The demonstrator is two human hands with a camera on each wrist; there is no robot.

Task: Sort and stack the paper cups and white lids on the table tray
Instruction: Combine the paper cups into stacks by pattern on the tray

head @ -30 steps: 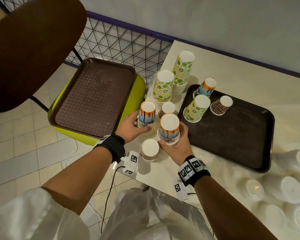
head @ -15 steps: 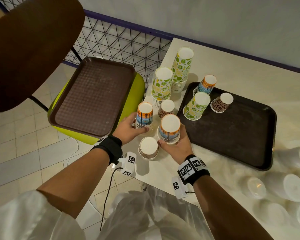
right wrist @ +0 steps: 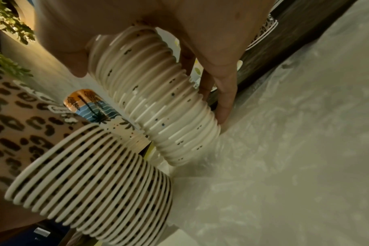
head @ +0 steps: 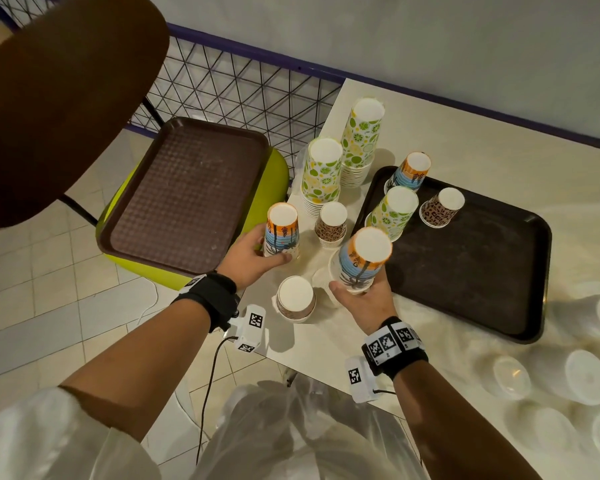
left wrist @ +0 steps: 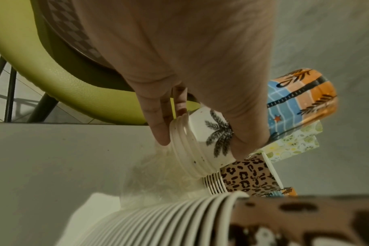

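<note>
The left hand (head: 248,252) is wrapped around a short stack of palm-tree cups (head: 280,230), thumb on one side and fingers on the other. The cups stand upside down on the table (head: 499,140), close to its left edge. In the left wrist view the fingers (left wrist: 158,123) touch the white rims at the bottom of that stack (left wrist: 202,146).

The right hand (head: 362,301) grips a taller stack of palm-tree cups (head: 361,259), also upside down. In the right wrist view the thumb and fingers (right wrist: 223,93) curl around the many white rims (right wrist: 154,103), and the stack leans a little — its bottom edge sits low by the crinkly clear plastic (right wrist: 284,133) on the table.

Between the two hands, a bit nearer the person, stands a stack of leopard-print cups (head: 296,299). Just past the hands is another leopard-print stack (head: 331,223), and behind it two tall stacks of lemon-and-lime cups (head: 321,174).

Right beside the right hand lies the dark table tray (head: 471,271). Its near left edge is almost touching the tall stack. Three small cup groups stand at the tray's far left corner — a palm-tree one (head: 409,174), a lemon-and-lime one (head: 394,211) and a leopard one (head: 442,207). The rest of the tray is bare, so there is open room to the right of the right hand.

White lids (head: 584,375) lie well off to the right, near the table's front edge. To the left of the left hand, a brown tray (head: 184,192) rests on a green chair (head: 274,174).
</note>
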